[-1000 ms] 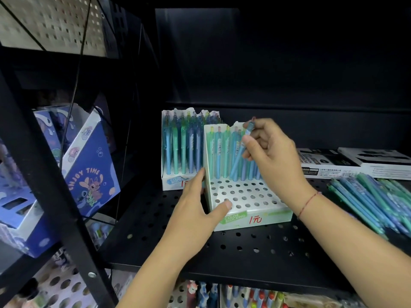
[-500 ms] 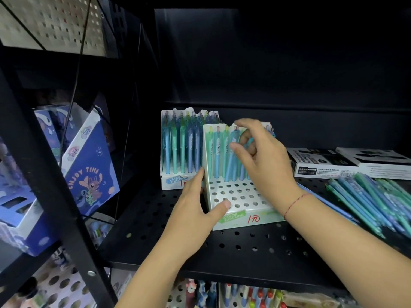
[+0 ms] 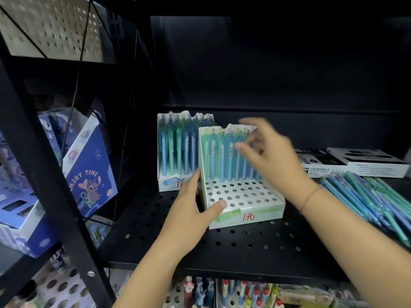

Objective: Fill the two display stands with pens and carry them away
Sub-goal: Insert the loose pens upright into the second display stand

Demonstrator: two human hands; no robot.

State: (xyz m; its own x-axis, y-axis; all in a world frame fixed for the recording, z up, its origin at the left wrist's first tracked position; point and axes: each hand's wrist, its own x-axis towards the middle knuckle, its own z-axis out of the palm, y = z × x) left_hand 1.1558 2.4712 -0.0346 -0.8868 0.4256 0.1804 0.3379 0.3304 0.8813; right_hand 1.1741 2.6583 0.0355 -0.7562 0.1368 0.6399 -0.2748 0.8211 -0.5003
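Steadying the front stand [image 3: 244, 194], the left hand [image 3: 189, 210] grips its near-left corner, thumb pressed on the holed top and fingers down the left wall. The right hand [image 3: 271, 156] has changed: a second ago it pinched a pen and angled it into the back rows, and now it lifts off those pens [image 3: 222, 156] with fingers spread and, as far as the blur allows, nothing between them. So that pen looks seated, and the hand is likely heading for another.

The front stand sits mid-shelf [image 3: 222, 247], toward the front edge, with only its back rows filled and the nearer holes bare. The rear stand [image 3: 169, 183], just behind it to the left, looks full. Loose pens [image 3: 367, 196] lie heaped by the right edge, within reach of the right hand. Filling is partly done on this stand; carrying away has not begun.
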